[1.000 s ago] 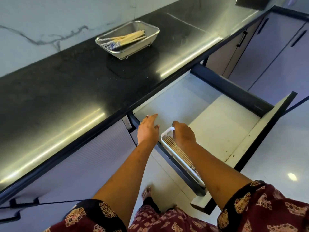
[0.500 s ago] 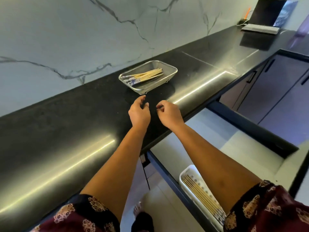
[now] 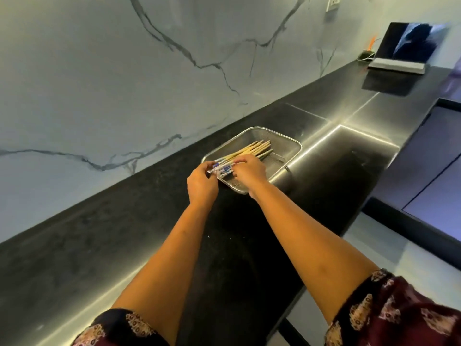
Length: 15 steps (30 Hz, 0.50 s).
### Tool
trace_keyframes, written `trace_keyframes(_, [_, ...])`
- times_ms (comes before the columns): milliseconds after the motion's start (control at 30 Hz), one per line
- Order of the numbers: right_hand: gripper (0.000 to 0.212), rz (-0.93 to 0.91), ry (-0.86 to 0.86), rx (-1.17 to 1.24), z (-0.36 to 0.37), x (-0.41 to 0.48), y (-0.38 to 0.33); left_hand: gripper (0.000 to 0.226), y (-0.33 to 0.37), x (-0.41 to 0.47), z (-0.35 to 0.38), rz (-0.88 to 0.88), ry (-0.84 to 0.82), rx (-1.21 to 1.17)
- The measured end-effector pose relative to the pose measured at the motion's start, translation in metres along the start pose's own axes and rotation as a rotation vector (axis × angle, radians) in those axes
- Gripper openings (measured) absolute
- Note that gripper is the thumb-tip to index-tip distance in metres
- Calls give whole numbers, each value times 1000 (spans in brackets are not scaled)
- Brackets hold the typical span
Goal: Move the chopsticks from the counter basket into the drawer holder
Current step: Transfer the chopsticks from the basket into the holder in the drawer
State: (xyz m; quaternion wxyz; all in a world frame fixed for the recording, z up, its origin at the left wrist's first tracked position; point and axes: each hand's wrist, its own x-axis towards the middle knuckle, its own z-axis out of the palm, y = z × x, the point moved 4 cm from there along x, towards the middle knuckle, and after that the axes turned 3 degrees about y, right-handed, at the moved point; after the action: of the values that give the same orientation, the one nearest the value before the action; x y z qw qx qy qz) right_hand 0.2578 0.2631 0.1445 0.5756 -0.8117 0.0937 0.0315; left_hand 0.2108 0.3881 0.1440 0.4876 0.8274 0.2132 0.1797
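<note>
A metal mesh basket (image 3: pixel 287 143) sits on the black counter near the marble wall. Several bamboo chopsticks (image 3: pixel 252 150) with blue-patterned ends lie in it, tips pointing to the far right. My left hand (image 3: pixel 201 184) pinches the patterned ends at the basket's near-left corner. My right hand (image 3: pixel 247 171) reaches over the basket's near rim, its fingers curled round the same bundle just right of the left hand. The drawer and its holder are out of view.
The black counter (image 3: pixel 124 245) runs from near left to far right along a marble wall. An open laptop (image 3: pixel 409 48) stands at the far right end. Grey cabinet fronts (image 3: pixel 436 156) and pale floor lie to the right.
Both hands rose from the drawer holder, crossed the counter and now hold the chopsticks in the basket. The view has lifted, so the drawer has dropped out of sight.
</note>
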Motion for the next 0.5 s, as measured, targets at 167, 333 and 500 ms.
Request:
trace_keyframes(167, [37, 310, -12, 81, 22, 52, 30, 34, -20, 36, 4, 6, -45, 86])
trace_keyframes(333, [34, 470, 32, 147, 25, 75, 48, 34, -33, 56, 18, -6, -88, 131])
trace_keyframes(500, [33, 573, 1, 311, 41, 89, 46, 29, -32, 66, 26, 5, -106, 103])
